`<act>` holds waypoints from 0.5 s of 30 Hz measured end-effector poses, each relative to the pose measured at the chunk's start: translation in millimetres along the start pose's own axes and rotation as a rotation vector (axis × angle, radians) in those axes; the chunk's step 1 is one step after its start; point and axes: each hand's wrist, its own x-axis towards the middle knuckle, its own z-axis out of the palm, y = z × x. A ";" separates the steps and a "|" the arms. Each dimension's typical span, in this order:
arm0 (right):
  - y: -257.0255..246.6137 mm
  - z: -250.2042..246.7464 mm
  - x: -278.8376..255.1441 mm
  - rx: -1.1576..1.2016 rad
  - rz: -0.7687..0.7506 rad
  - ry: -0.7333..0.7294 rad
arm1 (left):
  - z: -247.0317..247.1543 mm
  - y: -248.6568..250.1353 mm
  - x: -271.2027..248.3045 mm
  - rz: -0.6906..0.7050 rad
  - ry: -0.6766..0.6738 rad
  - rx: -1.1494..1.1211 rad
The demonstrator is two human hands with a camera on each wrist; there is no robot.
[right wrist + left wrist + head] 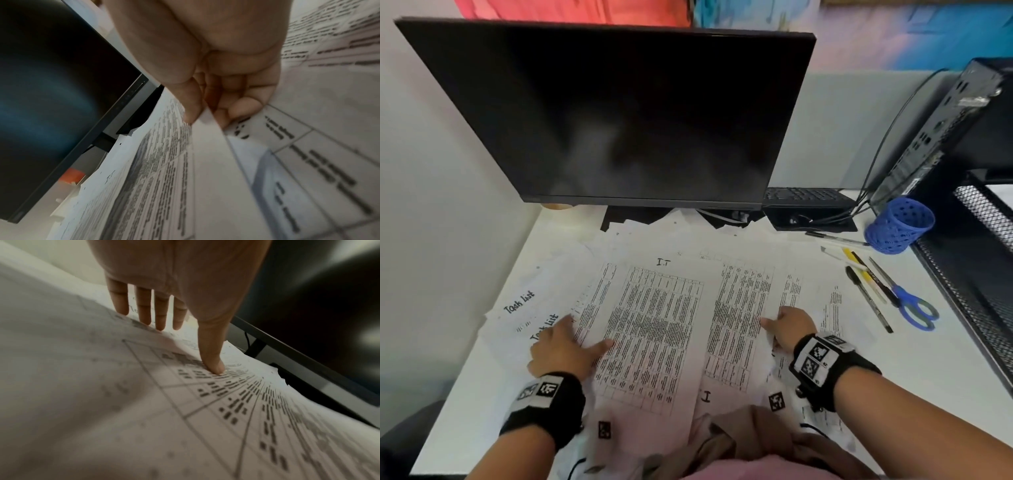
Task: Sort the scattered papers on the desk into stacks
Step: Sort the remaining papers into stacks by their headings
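Printed sheets lie scattered and overlapping across the white desk. My left hand holds the table sheet marked "I.T" at its left edge. In the left wrist view the thumb presses on top of the I.T sheet, and the straight fingers reach past its edge. My right hand pinches the right edge of a second table sheet. In the right wrist view that second sheet's edge runs between thumb and curled fingers. Two "Task List" sheets lie at the left.
A dark monitor stands over the far papers, with a keyboard behind it on the right. At the right lie a tipped blue pen cup, several pens and blue scissors. A black mesh tray and a computer box stand there too.
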 end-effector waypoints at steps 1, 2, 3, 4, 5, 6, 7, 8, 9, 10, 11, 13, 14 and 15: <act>1.6 -2.6 -2.3 0.023 -0.018 0.040 | 0.1 1.0 1.5 -0.010 -0.013 -0.024; 4.2 -4.2 -2.2 0.077 -0.027 0.058 | 1.5 2.4 2.6 -0.014 -0.040 -0.088; 6.2 -5.9 -3.3 0.149 -0.046 0.067 | 4.2 5.1 2.1 -0.020 -0.087 -0.177; 8.4 -7.2 -4.3 0.212 -0.064 0.056 | 7.7 8.1 0.2 -0.011 -0.138 -0.269; 9.5 -9.6 -5.2 0.259 -0.093 0.050 | 11.1 10.7 -2.9 0.007 -0.189 -0.343; 11.1 -11.3 -4.2 0.290 -0.110 0.037 | 13.9 13.5 -6.9 0.031 -0.223 -0.394; 12.8 -12.6 -3.5 0.318 -0.124 0.033 | 16.2 15.6 -11.2 0.047 -0.235 -0.461; 13.8 -14.2 -3.3 0.336 -0.133 0.036 | 16.9 17.6 -16.4 0.054 -0.236 -0.548; 14.9 -15.9 -3.4 0.358 -0.146 0.048 | 14.3 19.8 -21.8 0.044 -0.230 -0.647; 16.7 -17.4 -2.9 0.400 -0.151 0.051 | 11.4 20.9 -26.2 0.040 -0.216 -0.720; 18.4 -18.8 -3.5 0.471 -0.156 0.045 | 8.5 21.0 -28.6 0.047 -0.200 -0.758; 19.8 -21.2 -5.0 0.580 -0.179 0.007 | 1.7 19.4 -30.7 0.064 -0.207 -0.803; 18.1 -22.6 -7.1 0.600 -0.189 -0.019 | -1.8 18.4 -31.3 0.064 -0.219 -0.826; 15.7 -23.4 -9.1 0.603 -0.199 -0.048 | -4.1 17.6 -31.6 0.063 -0.235 -0.837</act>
